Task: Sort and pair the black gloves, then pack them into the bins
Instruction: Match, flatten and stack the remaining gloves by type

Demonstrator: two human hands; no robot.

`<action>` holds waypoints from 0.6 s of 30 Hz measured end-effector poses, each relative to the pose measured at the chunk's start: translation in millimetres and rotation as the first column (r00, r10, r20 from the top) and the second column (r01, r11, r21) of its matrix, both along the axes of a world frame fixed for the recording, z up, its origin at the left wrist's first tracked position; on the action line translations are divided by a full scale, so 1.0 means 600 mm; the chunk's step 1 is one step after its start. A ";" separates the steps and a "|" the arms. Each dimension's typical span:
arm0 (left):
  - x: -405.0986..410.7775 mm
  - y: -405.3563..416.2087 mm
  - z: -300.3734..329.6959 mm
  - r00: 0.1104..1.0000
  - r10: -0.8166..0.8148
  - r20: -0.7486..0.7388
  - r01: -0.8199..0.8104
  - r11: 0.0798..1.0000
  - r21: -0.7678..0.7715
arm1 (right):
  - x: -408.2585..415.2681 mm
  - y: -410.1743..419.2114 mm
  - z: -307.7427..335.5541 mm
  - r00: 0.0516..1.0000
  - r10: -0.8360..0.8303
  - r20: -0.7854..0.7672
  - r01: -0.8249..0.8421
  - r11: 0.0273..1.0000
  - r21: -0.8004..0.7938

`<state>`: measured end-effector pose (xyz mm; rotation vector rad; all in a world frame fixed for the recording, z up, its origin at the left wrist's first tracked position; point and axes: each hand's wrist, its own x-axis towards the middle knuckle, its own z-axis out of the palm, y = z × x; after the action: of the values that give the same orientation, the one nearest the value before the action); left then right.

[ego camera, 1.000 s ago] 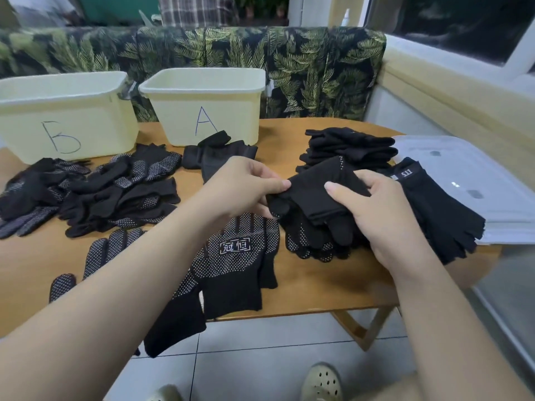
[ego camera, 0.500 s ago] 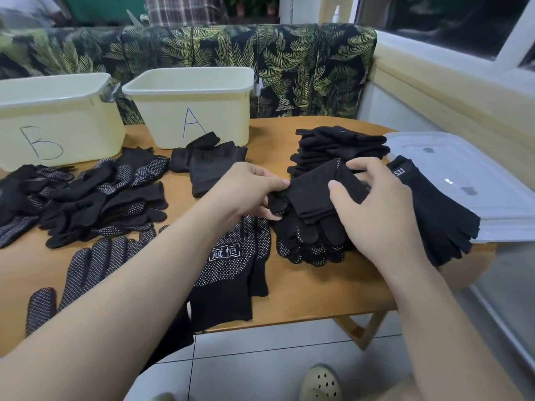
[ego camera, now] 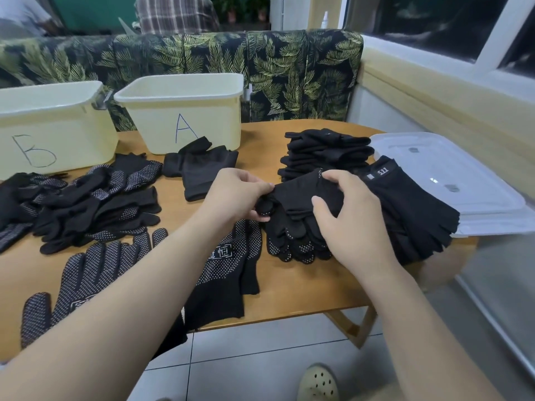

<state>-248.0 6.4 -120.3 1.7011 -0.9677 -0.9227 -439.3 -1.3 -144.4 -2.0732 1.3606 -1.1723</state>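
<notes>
Both my hands hold a black dotted glove (ego camera: 298,198) above the wooden table (ego camera: 304,287). My left hand (ego camera: 237,195) pinches its finger end; my right hand (ego camera: 347,215) grips its cuff side from above. Under it lies a small heap of dotted gloves (ego camera: 292,244). A stack of plain black gloves (ego camera: 324,151) sits behind, and fingerless "511" gloves (ego camera: 411,209) lie to the right. Large dotted gloves (ego camera: 228,261) lie flat near the front edge, another (ego camera: 86,273) to their left. Bin A (ego camera: 185,111) and bin B (ego camera: 49,125) stand at the back.
A loose pile of dotted gloves (ego camera: 95,201) covers the left of the table. A folded plain pair (ego camera: 202,169) lies in front of bin A. A white plastic lid (ego camera: 451,180) rests at the right edge. A leaf-print sofa back (ego camera: 289,76) runs behind the table.
My right hand has shifted up over the glove's cuff, and the glove has been turned and pulled flatter between both hands. The view has shifted slightly.
</notes>
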 end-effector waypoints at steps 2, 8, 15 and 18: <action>-0.002 0.002 -0.002 0.978 0.009 0.207 -0.006 1.000 -0.015 | 0.002 0.006 -0.004 0.999 0.008 -0.043 -0.011 0.998 -0.067; -0.005 0.041 -0.017 0.671 0.024 0.741 0.311 0.898 -0.311 | 0.011 0.017 -0.014 0.968 0.123 -0.218 -0.147 0.984 -0.096; -0.006 0.082 -0.067 0.323 -0.245 0.914 0.565 0.825 0.022 | 0.021 0.031 -0.052 0.880 0.112 -0.462 -0.153 0.987 -0.052; -0.008 0.086 -0.075 0.292 -0.280 0.914 0.549 0.832 0.079 | 0.019 0.031 -0.065 0.885 0.094 -0.455 -0.138 0.988 -0.065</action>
<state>-253.1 58.0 -165.4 1.6954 -2.2769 -0.0024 -427.7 17.4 -183.2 -2.5712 1.3641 -0.7399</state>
